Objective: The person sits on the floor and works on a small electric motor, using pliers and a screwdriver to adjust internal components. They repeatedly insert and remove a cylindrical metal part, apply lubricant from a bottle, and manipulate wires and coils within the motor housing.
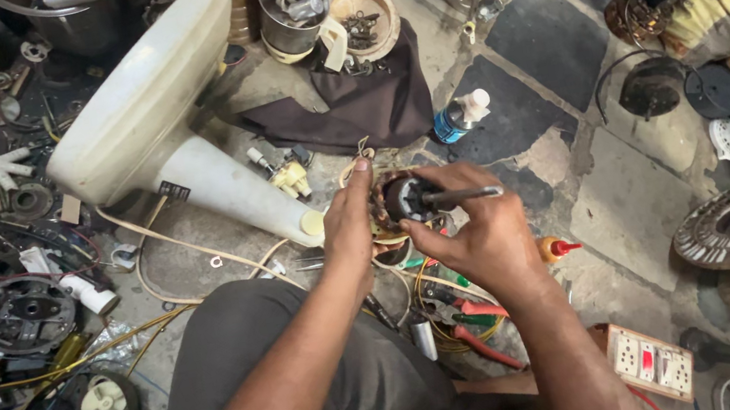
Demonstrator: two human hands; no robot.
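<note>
Left hand [351, 227] and right hand [479, 235] both grasp the motor stator [404, 200] above the floor [620, 192]; best kept level, shaft [462, 194] steady.

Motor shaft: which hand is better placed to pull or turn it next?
Right, likely. The right hand already pinches the motor shaft; the left hand braces the motor from its side.

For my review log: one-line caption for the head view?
Both hands, left hand and right hand, hold a small motor above scattered parts.
</note>
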